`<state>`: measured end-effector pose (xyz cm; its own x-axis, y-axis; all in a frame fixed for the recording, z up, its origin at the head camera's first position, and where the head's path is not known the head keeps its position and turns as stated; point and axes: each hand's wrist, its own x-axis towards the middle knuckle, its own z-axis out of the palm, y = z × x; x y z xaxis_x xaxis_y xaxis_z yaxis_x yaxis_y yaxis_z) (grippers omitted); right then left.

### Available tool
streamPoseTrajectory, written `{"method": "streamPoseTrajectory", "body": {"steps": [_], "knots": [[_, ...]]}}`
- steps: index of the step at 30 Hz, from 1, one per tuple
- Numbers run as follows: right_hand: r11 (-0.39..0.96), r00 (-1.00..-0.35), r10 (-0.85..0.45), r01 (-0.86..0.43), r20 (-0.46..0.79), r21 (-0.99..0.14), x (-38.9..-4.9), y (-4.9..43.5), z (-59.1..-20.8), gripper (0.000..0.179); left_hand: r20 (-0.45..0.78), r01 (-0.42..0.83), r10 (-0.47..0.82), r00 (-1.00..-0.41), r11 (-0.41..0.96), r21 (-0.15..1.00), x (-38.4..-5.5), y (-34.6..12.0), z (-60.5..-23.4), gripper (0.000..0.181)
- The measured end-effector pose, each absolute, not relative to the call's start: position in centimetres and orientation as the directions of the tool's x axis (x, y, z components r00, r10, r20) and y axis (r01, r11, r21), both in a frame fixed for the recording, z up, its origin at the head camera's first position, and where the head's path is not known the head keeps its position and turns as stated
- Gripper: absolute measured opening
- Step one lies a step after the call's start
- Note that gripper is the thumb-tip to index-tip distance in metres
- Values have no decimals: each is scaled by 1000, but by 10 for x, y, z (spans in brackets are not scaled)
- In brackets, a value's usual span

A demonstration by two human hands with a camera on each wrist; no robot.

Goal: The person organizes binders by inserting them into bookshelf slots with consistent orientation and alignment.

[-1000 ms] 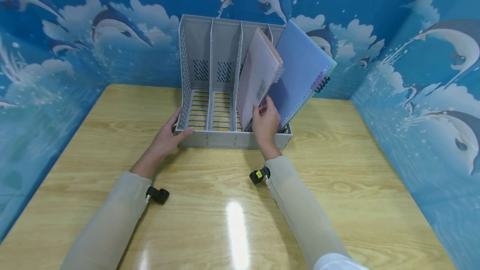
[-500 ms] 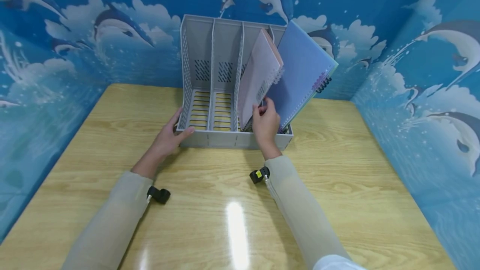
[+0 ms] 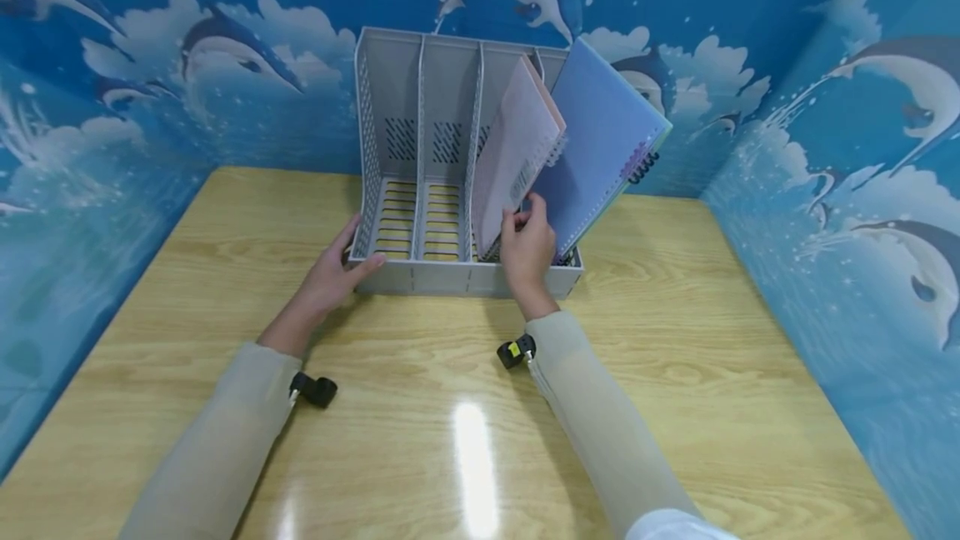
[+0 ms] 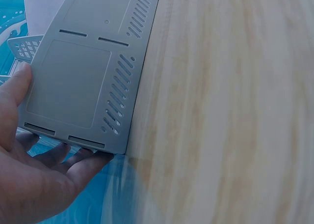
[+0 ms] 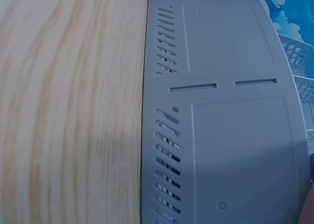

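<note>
A grey desk file organizer (image 3: 438,279) with upright dividers stands on the wooden table. At its left front corner my left hand (image 3: 328,280) holds on, thumb over the front edge and fingers along the side wall (image 4: 68,81). My right hand (image 3: 529,252) pinches the lower front edge of a pink spiral notebook (image 3: 517,152), which leans inside a right-hand compartment. To the right, a blue spiral notebook (image 3: 600,136) tilts outward in the end compartment. In the right wrist view only a sliver of the hand (image 5: 307,207) shows, beside the organizer's front (image 5: 235,155).
Two compartments on the left show bare slotted floors (image 3: 397,219). The wooden table (image 3: 405,407) extends in front and to both sides. Dolphin-printed blue walls (image 3: 262,107) stand close behind the organizer and at either side.
Hardly anything differs. The whole head view shifts slightly; both hands, the organizer and the notebooks keep their places relative to each other.
</note>
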<state>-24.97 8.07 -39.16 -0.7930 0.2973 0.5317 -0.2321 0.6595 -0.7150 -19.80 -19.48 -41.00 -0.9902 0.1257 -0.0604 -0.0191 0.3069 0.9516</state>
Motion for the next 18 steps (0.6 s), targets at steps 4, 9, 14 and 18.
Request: {"method": "streamPoseTrajectory", "body": {"steps": [4,9,14,18], "knots": [[655,-795,290,-240,532,-716,-250,81,-391,36,-68,-26,123,-990,318,948,-199,-195,-410,85],[651,-802,296,-229,519,-724,-249,81,-390,39,-66,-25,119,-991,319,947,-200,-196,-412,84],[648,-802,303,-223,515,-728,-248,81,-391,45,-76,-35,116,-990,324,945,-198,-195,-409,85],[646,-805,297,-226,513,-729,-247,82,-391,48,-81,-39,121,-989,319,947,-198,-195,-409,86]]}}
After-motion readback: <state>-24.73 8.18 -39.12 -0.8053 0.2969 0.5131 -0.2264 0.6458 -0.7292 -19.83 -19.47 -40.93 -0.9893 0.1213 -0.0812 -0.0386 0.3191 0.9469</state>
